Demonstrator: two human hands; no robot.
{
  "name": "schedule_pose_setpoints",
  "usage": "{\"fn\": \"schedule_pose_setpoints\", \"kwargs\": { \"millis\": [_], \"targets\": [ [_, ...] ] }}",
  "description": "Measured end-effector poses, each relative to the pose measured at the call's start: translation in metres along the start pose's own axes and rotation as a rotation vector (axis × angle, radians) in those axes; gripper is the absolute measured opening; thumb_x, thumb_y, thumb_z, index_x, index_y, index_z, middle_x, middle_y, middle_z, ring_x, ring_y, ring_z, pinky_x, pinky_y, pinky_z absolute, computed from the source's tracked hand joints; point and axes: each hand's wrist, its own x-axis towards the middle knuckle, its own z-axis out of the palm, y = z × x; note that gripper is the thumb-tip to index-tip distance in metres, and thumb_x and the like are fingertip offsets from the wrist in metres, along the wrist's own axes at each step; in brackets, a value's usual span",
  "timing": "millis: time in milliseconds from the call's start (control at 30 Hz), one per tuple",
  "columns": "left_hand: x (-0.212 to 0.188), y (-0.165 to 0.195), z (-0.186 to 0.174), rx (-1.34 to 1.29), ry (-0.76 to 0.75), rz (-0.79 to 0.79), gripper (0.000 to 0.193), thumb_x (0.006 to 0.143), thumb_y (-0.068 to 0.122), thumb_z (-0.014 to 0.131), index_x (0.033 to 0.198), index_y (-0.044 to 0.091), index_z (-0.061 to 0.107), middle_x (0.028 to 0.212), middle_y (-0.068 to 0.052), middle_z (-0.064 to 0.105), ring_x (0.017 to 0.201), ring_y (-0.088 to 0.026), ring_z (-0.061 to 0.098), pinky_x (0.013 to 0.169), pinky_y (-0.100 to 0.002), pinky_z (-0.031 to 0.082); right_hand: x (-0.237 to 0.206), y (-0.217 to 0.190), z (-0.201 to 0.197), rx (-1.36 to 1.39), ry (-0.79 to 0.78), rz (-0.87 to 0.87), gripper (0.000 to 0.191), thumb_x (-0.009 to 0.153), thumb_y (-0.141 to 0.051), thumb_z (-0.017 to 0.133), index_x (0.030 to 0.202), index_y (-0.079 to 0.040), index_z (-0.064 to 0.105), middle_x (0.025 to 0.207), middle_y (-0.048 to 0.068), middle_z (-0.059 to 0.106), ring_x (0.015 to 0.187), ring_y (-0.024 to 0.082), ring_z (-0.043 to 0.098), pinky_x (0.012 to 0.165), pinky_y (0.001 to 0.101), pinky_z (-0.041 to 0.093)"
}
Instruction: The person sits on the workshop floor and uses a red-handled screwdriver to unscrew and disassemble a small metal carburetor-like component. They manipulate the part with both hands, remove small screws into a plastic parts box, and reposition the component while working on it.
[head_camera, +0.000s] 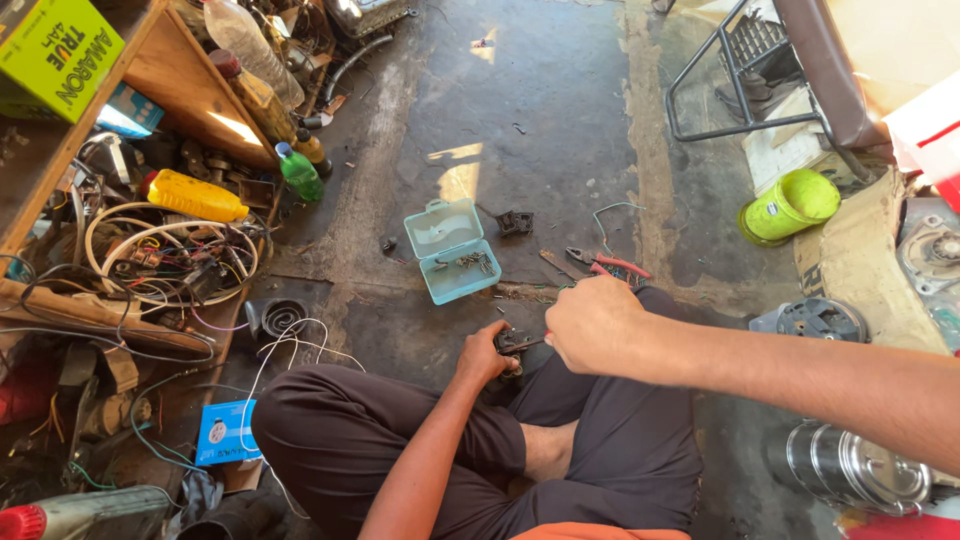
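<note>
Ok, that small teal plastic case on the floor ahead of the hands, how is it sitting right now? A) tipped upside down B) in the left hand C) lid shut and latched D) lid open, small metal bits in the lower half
D: the teal case lies flat on the floor with its lid swung open, and small metal parts show in the lower half; both the left hand and the right hand are apart from it, nearer the person.

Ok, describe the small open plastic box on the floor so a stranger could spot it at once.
Start at the dark concrete floor in front of the seated person. Just beyond the left hand lies a light teal hinged case, lid flung open. Unlike the green bottle and yellow bottle nearby, it holds small metal bits.
</note>
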Motion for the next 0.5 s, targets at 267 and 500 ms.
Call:
{"fn": "schedule_pose_setpoints", "kwargs": {
  "millis": [267, 500],
  "targets": [
    [-0.001, 0.002, 0.0, -0.004, 0.012, 0.021, 0.074, 0.059, 0.015, 0.095, 0.127, 0.023, 0.066, 0.11, -0.01, 0.077, 0.107, -0.03, 0.073, 0.09, -0.043, 0.057, 0.008, 0.014, 0.014, -0.102, 0.17, -0.315, 0.022, 0.08, -0.025, 0.075, 0.094, -0.01, 0.064, 0.085, 0.011, 0.072, 0.085, 0.033, 0.073, 0.069, 0.0465, 0.058],
    [0.0, 0.001, 0.0, 0.014, 0.002, -0.002, 0.075, 0.06, 0.017, 0.096, 0.128, 0.024, 0.066, 0.112, -0.011, 0.076, 0.108, -0.031, 0.072, 0.091, -0.043, 0.056, 0.017, 0.002, 0.012, 0.026, -0.05, 0.021, 0.028, 0.086, -0.032, 0.076, 0.09, -0.006, 0.069, 0.093, 0.016, 0.07, 0.09, 0.034, 0.072, 0.074, 0.0466, 0.059]
  ]
}}
